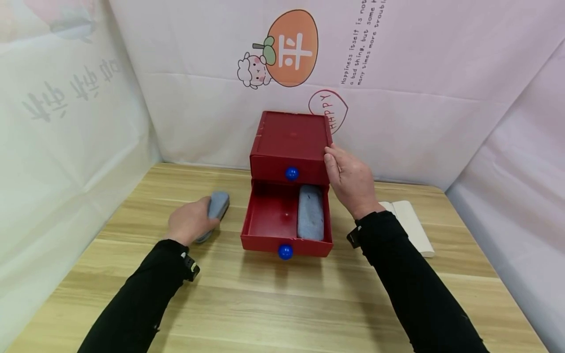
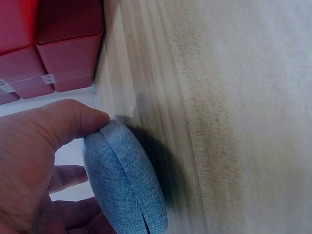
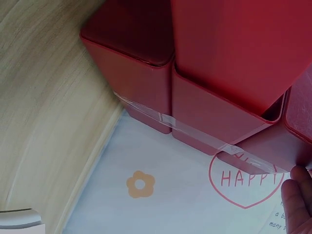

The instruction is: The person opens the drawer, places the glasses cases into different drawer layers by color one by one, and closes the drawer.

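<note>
My left hand point(image 1: 190, 220) holds a grey-blue fabric case, like a glasses case point(image 2: 124, 175), left of a red drawer unit point(image 1: 291, 137). In the left wrist view the thumb presses one end of the case, with the other fingers at its side, and a shadow falls on the wood. My right hand point(image 1: 353, 179) rests against the unit's upper right front corner, fingertips point(image 3: 295, 195) touching the side. The lower drawer point(image 1: 271, 215) is pulled out; a second grey-blue case point(image 1: 311, 213) lies lengthwise along its right side. The upper drawer point(image 1: 269, 169) is closed.
A white, flat-looking object point(image 1: 412, 228) lies on the wooden table point(image 1: 282, 304) behind my right forearm. Printed white cloth point(image 1: 198, 113) stands behind the unit and along both sides. Blue ball knobs point(image 1: 285, 252) stick out from the drawer fronts.
</note>
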A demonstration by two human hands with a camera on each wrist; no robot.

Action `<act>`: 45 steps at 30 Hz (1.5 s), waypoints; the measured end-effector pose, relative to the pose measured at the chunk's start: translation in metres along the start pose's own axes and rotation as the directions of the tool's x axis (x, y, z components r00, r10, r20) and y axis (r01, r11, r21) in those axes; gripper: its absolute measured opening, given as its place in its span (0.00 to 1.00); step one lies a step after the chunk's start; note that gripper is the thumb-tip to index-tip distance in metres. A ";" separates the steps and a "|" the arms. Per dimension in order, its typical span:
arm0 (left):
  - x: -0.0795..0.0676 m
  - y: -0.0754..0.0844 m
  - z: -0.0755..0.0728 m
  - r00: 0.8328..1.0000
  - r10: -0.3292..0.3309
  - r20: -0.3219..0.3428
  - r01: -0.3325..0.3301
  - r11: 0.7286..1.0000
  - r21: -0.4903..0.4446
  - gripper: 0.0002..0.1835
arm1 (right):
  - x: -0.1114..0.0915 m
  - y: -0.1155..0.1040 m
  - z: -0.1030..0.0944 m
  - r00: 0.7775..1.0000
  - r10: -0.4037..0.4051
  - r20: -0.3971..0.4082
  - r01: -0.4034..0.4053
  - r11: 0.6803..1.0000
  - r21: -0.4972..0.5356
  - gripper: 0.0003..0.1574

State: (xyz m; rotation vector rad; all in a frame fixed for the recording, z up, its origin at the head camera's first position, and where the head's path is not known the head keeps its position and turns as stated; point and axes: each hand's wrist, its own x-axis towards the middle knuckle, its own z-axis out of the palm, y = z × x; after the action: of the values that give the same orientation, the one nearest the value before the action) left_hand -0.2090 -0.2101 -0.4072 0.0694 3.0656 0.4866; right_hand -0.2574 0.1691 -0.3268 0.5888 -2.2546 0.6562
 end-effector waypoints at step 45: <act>-0.062 0.049 -0.089 0.977 0.189 -0.095 -0.195 0.979 -0.063 0.39 | -0.001 0.001 0.000 1.000 0.000 0.015 0.000 1.000 -0.014 0.32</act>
State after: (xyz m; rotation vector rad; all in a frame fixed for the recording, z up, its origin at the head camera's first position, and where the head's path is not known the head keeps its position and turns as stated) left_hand -0.1494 -0.1945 -0.3060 0.3547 3.1398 0.6253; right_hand -0.2573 0.1701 -0.3271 0.5894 -2.2714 0.6377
